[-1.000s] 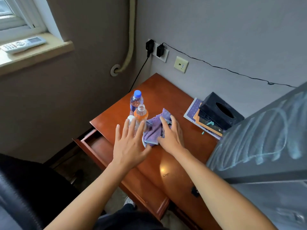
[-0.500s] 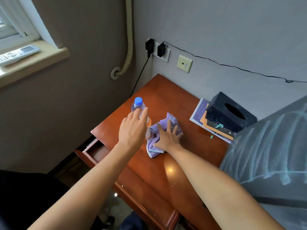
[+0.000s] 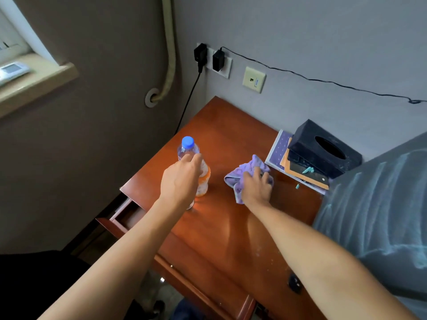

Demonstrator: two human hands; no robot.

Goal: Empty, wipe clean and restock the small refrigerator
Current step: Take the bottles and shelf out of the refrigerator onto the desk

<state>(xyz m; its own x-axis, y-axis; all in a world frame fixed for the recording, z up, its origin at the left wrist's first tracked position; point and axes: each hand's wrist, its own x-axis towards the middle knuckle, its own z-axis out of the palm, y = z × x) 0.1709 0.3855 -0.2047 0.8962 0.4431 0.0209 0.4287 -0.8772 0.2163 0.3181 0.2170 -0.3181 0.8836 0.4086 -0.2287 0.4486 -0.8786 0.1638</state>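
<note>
My left hand [image 3: 179,181] wraps the orange-drink bottle [image 3: 203,181], blue-capped water bottle [image 3: 187,148] at its 11 o'clock. Right hand [image 3: 256,188] clutches the purple cloth [image 3: 242,174] on the desk [image 3: 231,125]. Fridge [image 3: 381,204] at 3 o'clock, probably emptied; wipe and restock left.

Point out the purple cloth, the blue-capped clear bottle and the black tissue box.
purple cloth [image 3: 242,170]: head view, bare fold left of the fingers.
blue-capped clear bottle [image 3: 187,142]: head view, its cap.
black tissue box [image 3: 307,140]: head view, top face.

Purple cloth [image 3: 245,170] under my right hand [image 3: 256,187]; blue-capped clear bottle [image 3: 187,148]; orange bottle [image 3: 203,179]; reddish-brown desk [image 3: 231,125]; black tissue box [image 3: 323,148].
</note>
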